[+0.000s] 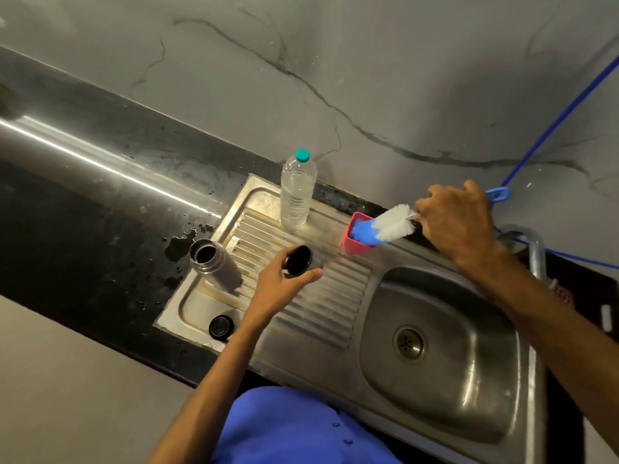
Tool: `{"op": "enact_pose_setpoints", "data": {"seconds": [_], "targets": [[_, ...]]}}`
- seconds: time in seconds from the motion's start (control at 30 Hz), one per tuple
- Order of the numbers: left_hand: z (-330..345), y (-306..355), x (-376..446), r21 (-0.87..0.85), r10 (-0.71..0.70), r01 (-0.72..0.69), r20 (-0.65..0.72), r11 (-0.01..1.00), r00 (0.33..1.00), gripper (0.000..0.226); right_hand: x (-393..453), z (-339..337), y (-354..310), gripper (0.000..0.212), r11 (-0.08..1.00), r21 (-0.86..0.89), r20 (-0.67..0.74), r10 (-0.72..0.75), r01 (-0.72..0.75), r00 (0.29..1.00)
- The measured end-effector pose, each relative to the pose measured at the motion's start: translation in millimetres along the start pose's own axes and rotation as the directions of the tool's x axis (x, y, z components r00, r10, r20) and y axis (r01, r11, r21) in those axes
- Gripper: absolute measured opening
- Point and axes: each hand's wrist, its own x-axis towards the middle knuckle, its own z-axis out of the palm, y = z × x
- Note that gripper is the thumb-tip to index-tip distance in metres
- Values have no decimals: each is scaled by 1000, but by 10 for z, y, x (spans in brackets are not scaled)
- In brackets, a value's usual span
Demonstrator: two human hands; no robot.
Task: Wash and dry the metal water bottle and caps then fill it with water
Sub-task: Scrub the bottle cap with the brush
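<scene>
One metal bottle (211, 262), two caps (299, 260), one plastic bottle (297, 192), one brush (388, 226).

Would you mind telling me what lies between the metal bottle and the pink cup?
In the head view, the left hand holding a black cap over the ribbed drainboard lies between the metal bottle and the pink cup.

The right hand (457, 222) covers the bottle brush (388, 227) handle, and the brush tip sinks inside the pink cup (351, 244). The right forearm hides most of the tap (532, 246). The sink (445, 349) runs past the bottom edge.
</scene>
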Motion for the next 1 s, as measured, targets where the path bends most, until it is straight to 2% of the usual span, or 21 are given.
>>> {"op": "enact_pose_setpoints", "data": {"seconds": [0.17,0.27,0.37,0.47,0.53,0.57,0.6,0.67,0.73,0.83,0.93,1.0], "targets": [[111,-111,-101,-21,-42,41,-42,999,998,62,-436,70,487,18,986,151,-48,73,-65,996],[288,-174,-137,-31,-111,110,-40,993,993,70,-803,236,667,18,893,405,-40,233,-198,972],[559,-145,-228,-27,-131,130,-51,991,990,65,-1253,512,739,16,704,638,58,360,-312,931],[906,-79,-348,-13,-94,94,-27,995,995,56,-1844,861,783,11,416,808,195,480,-417,855],[1153,-52,-392,25,-52,51,18,998,999,51,-2254,1045,750,4,191,862,320,513,-470,796],[1299,-36,-407,58,-21,19,47,998,999,51,-2470,1122,733,9,98,865,379,513,-492,770],[1440,-7,-421,95,14,-22,77,995,997,51,-2684,1180,717,10,26,867,418,509,-498,753],[1692,63,-434,143,111,-129,125,981,986,53,-3108,1274,721,3,-48,862,459,495,-504,738],[1901,146,-410,174,254,-287,190,942,948,56,-3481,1289,773,6,-6,869,431,503,-495,750],[2248,305,-406,245,427,-544,402,803,810,64,-3921,1259,939,7,166,853,318,586,-495,745],[2550,497,-519,289,446,-719,624,632,642,70,-4208,1308,1120,17,354,794,158,664,-494,731],[2711,580,-587,291,415,-752,690,592,594,75,-4368,1337,1240,17,413,758,102,689,-505,717]]}}
